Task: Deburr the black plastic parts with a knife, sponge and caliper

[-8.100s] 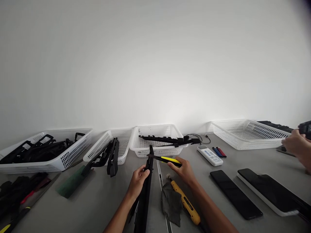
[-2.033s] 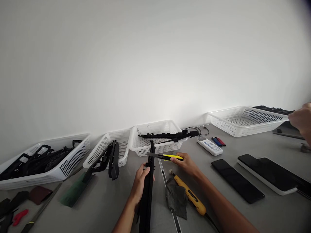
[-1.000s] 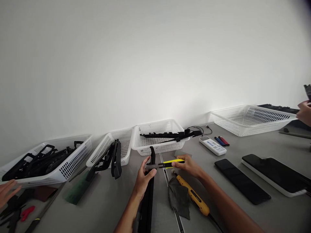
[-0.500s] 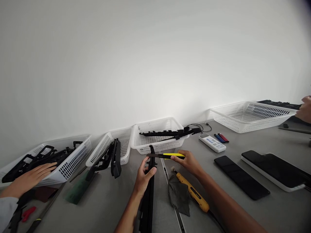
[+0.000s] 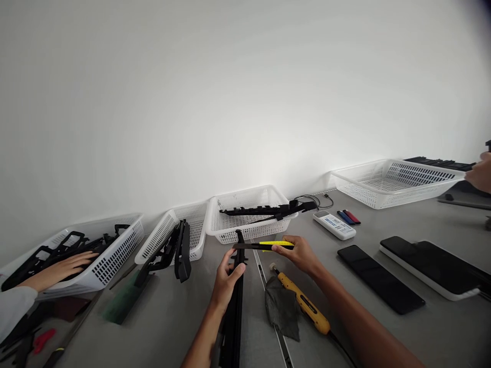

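Observation:
My left hand is wrapped around a long black plastic strip near its far end, with the thumb along its right side. The strip runs from the table's front edge toward the middle basket. In my right hand is a yellow and black utility knife, held level. Its dark blade lies across the strip just beyond my left thumb; whether the edge touches cannot be made out. Below my right hand lie a yellow corded power tool and a dark grey cloth.
White baskets with black plastic parts line the wall: a left one, a small one and a middle one. Another white basket stands right. Phones lie at right. Co-workers' hands show at left and far right.
My right hand and the knife have shifted slightly to the right. My left hand stays on the strip. At left, a co-worker's hand has reached further into the basket.

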`<act>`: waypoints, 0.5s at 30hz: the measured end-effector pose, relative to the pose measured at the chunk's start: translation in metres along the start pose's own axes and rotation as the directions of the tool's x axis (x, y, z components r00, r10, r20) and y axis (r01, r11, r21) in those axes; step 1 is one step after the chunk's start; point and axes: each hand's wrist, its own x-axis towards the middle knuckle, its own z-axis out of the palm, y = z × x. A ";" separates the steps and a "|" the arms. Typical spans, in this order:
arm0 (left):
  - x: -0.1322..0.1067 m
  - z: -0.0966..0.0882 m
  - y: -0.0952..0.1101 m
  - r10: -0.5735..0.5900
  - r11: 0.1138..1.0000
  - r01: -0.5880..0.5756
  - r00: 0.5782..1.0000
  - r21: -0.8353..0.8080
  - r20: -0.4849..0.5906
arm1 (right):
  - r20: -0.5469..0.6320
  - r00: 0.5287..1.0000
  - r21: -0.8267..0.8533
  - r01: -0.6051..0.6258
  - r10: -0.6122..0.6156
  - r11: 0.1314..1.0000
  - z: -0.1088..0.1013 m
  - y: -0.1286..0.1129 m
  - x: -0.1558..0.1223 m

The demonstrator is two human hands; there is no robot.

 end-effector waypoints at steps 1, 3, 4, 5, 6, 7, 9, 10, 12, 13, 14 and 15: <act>0.000 0.000 0.000 0.002 1.000 -0.002 1.000 -0.005 0.000 | -0.002 1.000 -0.016 0.000 0.000 1.000 0.000 0.000 0.000; 0.000 0.000 0.000 0.005 1.000 -0.005 1.000 -0.030 0.017 | -0.065 0.998 -0.052 -0.005 0.002 0.999 0.001 0.001 0.000; 0.000 0.000 0.000 0.006 0.999 -0.004 1.000 -0.046 0.029 | -0.095 0.995 -0.060 -0.006 0.000 0.998 0.001 0.001 0.001; 0.000 0.001 0.001 0.005 0.998 -0.003 0.999 -0.059 0.038 | -0.111 0.994 -0.061 -0.002 -0.005 0.998 0.000 0.001 0.001; -0.001 0.001 0.001 0.004 0.998 -0.001 0.999 -0.069 0.044 | -0.115 0.993 -0.059 0.006 -0.013 0.998 0.000 0.000 0.001; -0.001 0.001 0.002 0.002 0.997 0.002 0.999 -0.077 0.049 | -0.110 0.994 -0.057 0.015 -0.021 0.998 -0.001 0.000 0.001; -0.001 0.001 0.003 0.002 0.996 0.003 0.998 -0.085 0.059 | -0.107 0.994 -0.056 0.017 -0.023 0.998 -0.004 -0.001 0.001; -0.002 0.001 0.003 0.005 0.996 0.001 0.998 -0.085 0.064 | -0.119 0.993 -0.055 0.011 -0.017 0.998 -0.004 -0.001 0.001; -0.002 0.001 0.003 0.013 0.997 -0.008 0.998 -0.078 0.066 | -0.131 0.991 -0.041 -0.006 0.000 0.999 -0.006 -0.001 0.001; -0.002 0.001 0.003 0.017 0.997 -0.012 0.998 -0.075 0.063 | -0.117 0.993 -0.031 -0.012 0.008 0.999 -0.006 -0.001 0.001; -0.002 0.001 0.003 0.017 0.996 -0.012 0.998 -0.085 0.056 | -0.093 0.996 -0.023 -0.018 0.016 1.000 -0.006 0.000 0.001; -0.002 0.001 0.003 0.007 0.993 -0.001 0.999 -0.116 0.049 | -0.069 0.997 -0.021 -0.025 0.023 0.999 -0.006 0.000 0.001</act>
